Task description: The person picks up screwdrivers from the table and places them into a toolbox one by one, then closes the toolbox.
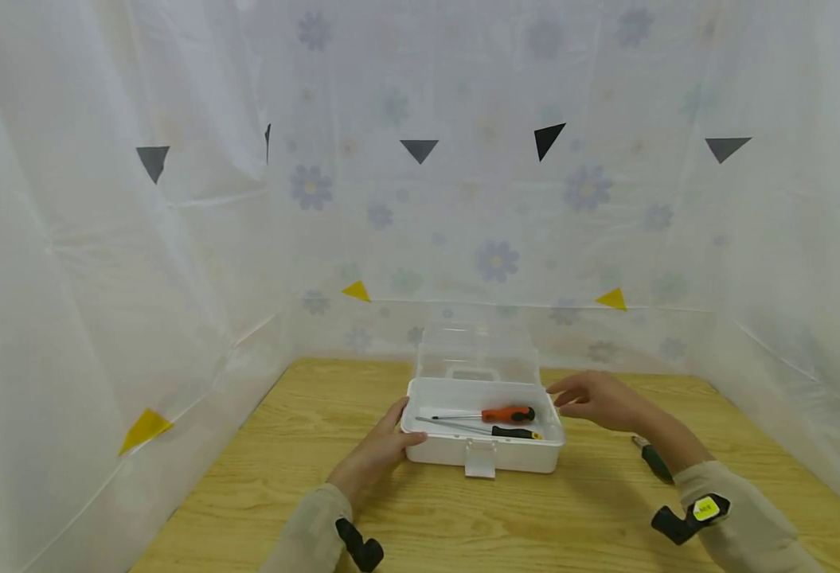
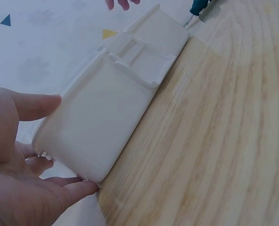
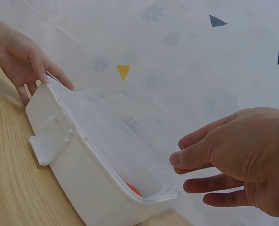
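A white plastic box (image 1: 513, 458) stands on the wooden table with its clear lid (image 1: 477, 354) raised at the back. Inside lie an orange-handled screwdriver (image 1: 507, 414) and a black-handled one (image 1: 516, 433). My left hand (image 1: 407, 423) cups the box's left end, thumb on the front corner; the left wrist view shows thumb and fingers (image 2: 40, 106) wrapped round that end of the box (image 2: 111, 113). My right hand (image 1: 570, 398) hovers at the box's right rim, fingers (image 3: 196, 155) loose and apart from the box (image 3: 83, 183). A bit of orange handle (image 3: 132, 189) shows inside.
A green-handled screwdriver (image 1: 654, 461) lies on the table under my right forearm. White flowered sheeting walls in the table at the back and both sides. The box's front latch (image 1: 480, 461) hangs down.
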